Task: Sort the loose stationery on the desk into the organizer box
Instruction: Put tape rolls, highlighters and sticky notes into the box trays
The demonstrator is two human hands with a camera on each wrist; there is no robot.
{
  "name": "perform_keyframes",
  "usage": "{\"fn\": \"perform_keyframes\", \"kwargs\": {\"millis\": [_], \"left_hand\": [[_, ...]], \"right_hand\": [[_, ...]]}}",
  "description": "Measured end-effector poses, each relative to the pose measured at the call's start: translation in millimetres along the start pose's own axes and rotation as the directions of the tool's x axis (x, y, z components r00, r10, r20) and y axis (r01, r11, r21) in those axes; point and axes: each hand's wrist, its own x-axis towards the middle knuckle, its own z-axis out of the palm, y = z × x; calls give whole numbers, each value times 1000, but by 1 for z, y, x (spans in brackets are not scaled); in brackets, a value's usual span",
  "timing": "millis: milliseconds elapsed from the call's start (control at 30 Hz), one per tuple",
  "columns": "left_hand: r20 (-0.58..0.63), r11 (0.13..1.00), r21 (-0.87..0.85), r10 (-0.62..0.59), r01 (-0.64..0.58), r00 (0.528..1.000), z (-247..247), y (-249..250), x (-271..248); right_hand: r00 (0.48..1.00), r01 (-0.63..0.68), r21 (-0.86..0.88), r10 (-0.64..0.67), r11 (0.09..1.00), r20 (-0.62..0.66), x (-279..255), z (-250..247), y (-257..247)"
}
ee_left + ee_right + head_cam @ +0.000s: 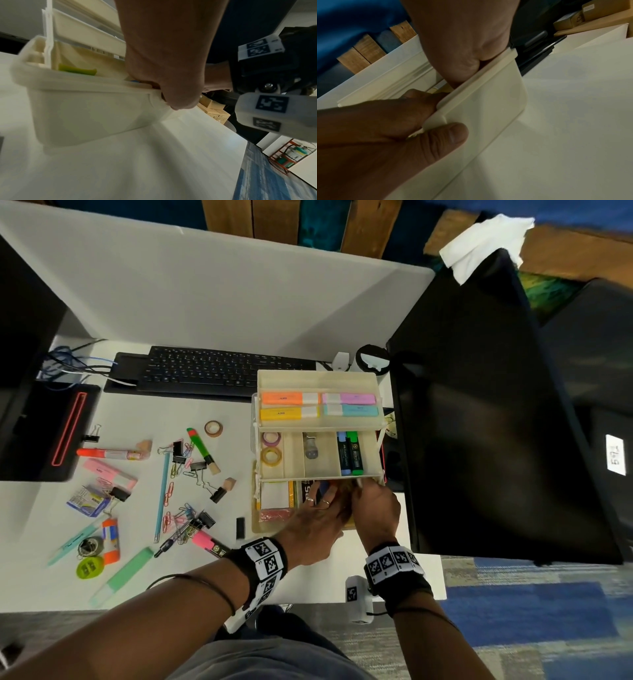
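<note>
The cream tiered organizer box stands right of centre on the white desk. Its top tray holds highlighters; the middle tray holds tape rolls and two markers. Both hands reach into the bottom compartment at its front right corner. My left hand grips the front wall, thumb outside and fingers inside. My right hand dips over the rim; its fingertips are hidden inside, so I cannot tell if it holds anything. Loose stationery lies to the left: a teal pencil, binder clips, a tape roll.
A black monitor stands close against the box's right side. A keyboard lies behind the box. A black device sits at the far left. A mint highlighter lies near the desk's front edge.
</note>
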Motion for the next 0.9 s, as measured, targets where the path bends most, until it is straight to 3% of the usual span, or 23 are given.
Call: {"fn": "perform_keyframes", "kwargs": {"millis": [267,433,567,767,900], "left_hand": [[-39,1000,-27,-6,5,999,5,0,-3],[-42,997,-81,1,-4,999,7,-2,-3],[-46,997,-79,8,-12,999,7,-3,-3],[-13,999,-38,19,-19,1000,3,-5,-3],[34,1000,-13,25,-25,999,4,-7,1]], "right_hand": [[1000,-19,41,18,999,18,2,2,0],[989,-93,224,117,970,-94,-14,3,2],[967,-110,426,196,898,-162,-23,3,-2],[971,-96,395,173,914,-165,-14,10,3],[964,0,414,111,910,-242,-22,11,4]]}}
